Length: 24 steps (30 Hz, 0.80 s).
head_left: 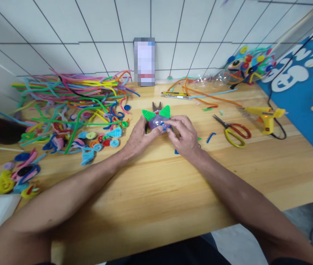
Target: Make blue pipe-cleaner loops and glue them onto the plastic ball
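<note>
Between my hands is a clear round plastic ball point(155, 121) with a purple tint. Two green pipe-cleaner triangles point(165, 112) stick out from its far side. My left hand point(140, 138) is wrapped around the ball's left side, thumb along its near face. My right hand point(184, 136) pinches at the ball's near right side, where a small blue piece shows by the fingertips; its exact shape is hidden. Just beyond the ball, the dark jaws of pliers point(156, 106) point away from me. Blue pipe-cleaner scraps point(211, 137) lie right of my right hand.
Pipe cleaners point(90, 88) and coiled shapes point(98, 141) cover the left side. Scissors point(235, 134) and a yellow glue gun point(268, 117) with a cord lie right. A phone point(144, 62) leans on the tiled wall. Behind are pens point(175, 95) and a decorated clear bottle point(245, 66).
</note>
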Each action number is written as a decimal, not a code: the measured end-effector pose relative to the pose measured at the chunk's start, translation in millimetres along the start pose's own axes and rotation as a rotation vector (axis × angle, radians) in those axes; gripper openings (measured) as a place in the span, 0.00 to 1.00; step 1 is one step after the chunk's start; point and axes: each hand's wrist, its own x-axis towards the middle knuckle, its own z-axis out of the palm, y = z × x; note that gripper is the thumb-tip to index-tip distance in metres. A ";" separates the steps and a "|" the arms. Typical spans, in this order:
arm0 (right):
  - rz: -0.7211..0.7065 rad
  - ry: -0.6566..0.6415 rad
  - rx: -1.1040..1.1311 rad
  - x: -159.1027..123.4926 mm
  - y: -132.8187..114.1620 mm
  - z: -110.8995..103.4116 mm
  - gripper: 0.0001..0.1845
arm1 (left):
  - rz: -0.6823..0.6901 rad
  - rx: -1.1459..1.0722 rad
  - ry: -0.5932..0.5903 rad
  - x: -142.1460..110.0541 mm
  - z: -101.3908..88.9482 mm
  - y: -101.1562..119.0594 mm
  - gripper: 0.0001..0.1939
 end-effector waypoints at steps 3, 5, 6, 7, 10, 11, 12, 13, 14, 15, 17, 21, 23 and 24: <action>-0.003 0.007 -0.005 0.2 -0.4 -0.1 0.18 | -0.004 0.030 -0.001 1.6 1.0 -1.7 0.25; -0.016 0.020 -0.010 0.4 -0.7 0.1 0.17 | 0.001 0.050 -0.002 2.2 1.3 -2.4 0.24; -0.020 0.024 -0.011 0.4 -0.8 0.1 0.17 | 0.008 0.055 -0.003 2.3 1.3 -2.6 0.24; -0.020 0.025 -0.011 0.4 -0.8 0.2 0.17 | 0.015 0.057 -0.004 2.3 1.3 -2.7 0.24; -0.003 0.013 -0.001 -0.2 0.0 0.5 0.18 | 0.021 0.050 -0.008 1.9 1.7 -3.4 0.24; 0.003 0.010 0.005 -0.5 0.4 0.6 0.18 | 0.018 0.045 -0.007 1.9 2.0 -3.7 0.25; 0.006 0.011 0.010 -0.8 0.9 0.8 0.18 | 0.015 0.041 -0.004 1.9 2.3 -4.0 0.25; 0.006 0.012 0.010 -1.1 1.4 1.0 0.18 | 0.013 0.039 0.002 1.9 2.6 -4.3 0.25; 0.005 0.015 0.004 -1.3 1.8 1.2 0.17 | 0.014 0.041 0.010 1.9 2.9 -4.5 0.25; 0.003 0.017 -0.007 -1.5 2.1 1.4 0.17 | 0.018 0.045 0.015 1.9 3.1 -4.5 0.25; -0.003 0.022 -0.030 -1.5 2.1 1.7 0.17 | 0.027 0.060 0.022 2.0 3.2 -4.0 0.25; -0.018 0.036 -0.028 -1.0 0.9 1.5 0.17 | 0.022 0.077 0.023 2.0 2.9 -1.6 0.23; -0.022 0.039 -0.013 -0.8 0.2 1.3 0.17 | 0.027 0.074 0.026 2.0 3.0 -0.9 0.23; -0.023 0.041 -0.008 -0.8 0.0 1.2 0.17 | 0.030 0.071 0.024 2.1 3.2 -1.0 0.23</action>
